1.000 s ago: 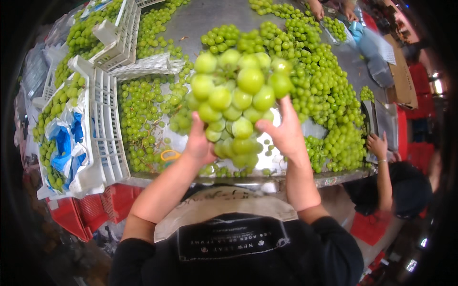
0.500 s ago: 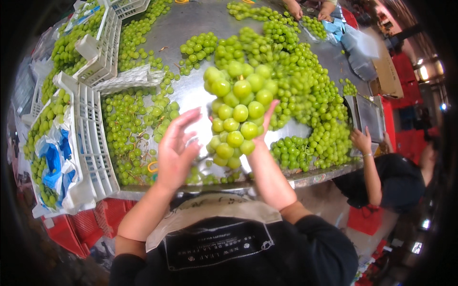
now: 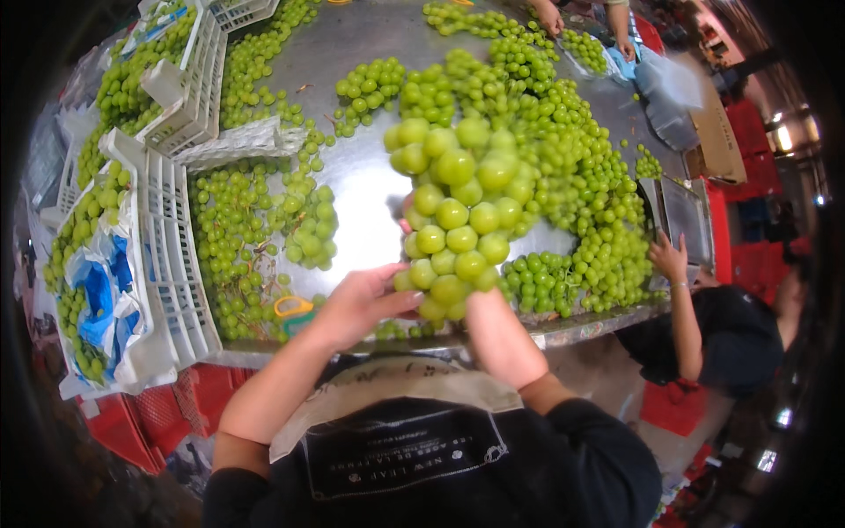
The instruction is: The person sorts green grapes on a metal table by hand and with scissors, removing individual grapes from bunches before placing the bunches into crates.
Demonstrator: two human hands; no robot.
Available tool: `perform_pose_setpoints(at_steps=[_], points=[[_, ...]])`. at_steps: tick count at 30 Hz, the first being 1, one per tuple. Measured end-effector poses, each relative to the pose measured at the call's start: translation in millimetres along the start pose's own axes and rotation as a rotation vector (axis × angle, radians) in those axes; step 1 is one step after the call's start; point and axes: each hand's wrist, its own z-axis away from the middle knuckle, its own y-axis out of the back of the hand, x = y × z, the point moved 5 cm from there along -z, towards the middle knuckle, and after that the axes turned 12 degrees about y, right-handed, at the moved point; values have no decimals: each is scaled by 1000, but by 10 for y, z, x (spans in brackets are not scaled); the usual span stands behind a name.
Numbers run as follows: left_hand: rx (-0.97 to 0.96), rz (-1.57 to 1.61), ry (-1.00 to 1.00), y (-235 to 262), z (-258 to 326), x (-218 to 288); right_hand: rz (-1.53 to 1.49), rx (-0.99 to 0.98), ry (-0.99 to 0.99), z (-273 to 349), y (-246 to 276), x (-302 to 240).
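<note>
A large bunch of green grapes (image 3: 458, 216) is held up above the metal table, close in front of me. My right hand (image 3: 486, 308) supports it from behind and below; most of that hand is hidden, with fingertips peeking out at the bunch's left edge. At the bunch's lower left, my left hand (image 3: 365, 304) has its thumb and fingers closed against the bottom grapes. Beside my left forearm lie scissors (image 3: 294, 310) with orange and teal handles, partly covered by grapes and my arm.
Many grape bunches (image 3: 607, 176) cover the metal table (image 3: 326, 44) on the right. Loose grapes (image 3: 233, 229) lie at left, beside white plastic crates (image 3: 180, 264) and white padding (image 3: 238, 145). Clear plastic containers (image 3: 669, 106), a cardboard box (image 3: 715, 145) and co-workers' hands (image 3: 669, 261) are on the right.
My left hand has moved right and down, from spread fingers apart from the bunch to contact at its bottom. The bunch has shifted slightly right, and the scissors show more.
</note>
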Motion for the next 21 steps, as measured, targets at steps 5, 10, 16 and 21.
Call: perform_pose_setpoints(at_steps=[5, 10, 16, 21], points=[[63, -55, -27, -11, 4, 23, -73, 25, 54, -98, -76, -24], [145, -177, -89, -33, 0, 81, -105, 43, 79, -133, -79, -42], [176, -197, -86, -55, 34, 132, -116, 39, 87, -142, -74, -25], [221, -275, -156, -39, 63, 187, -119, 29, 83, -120, -81, -30]])
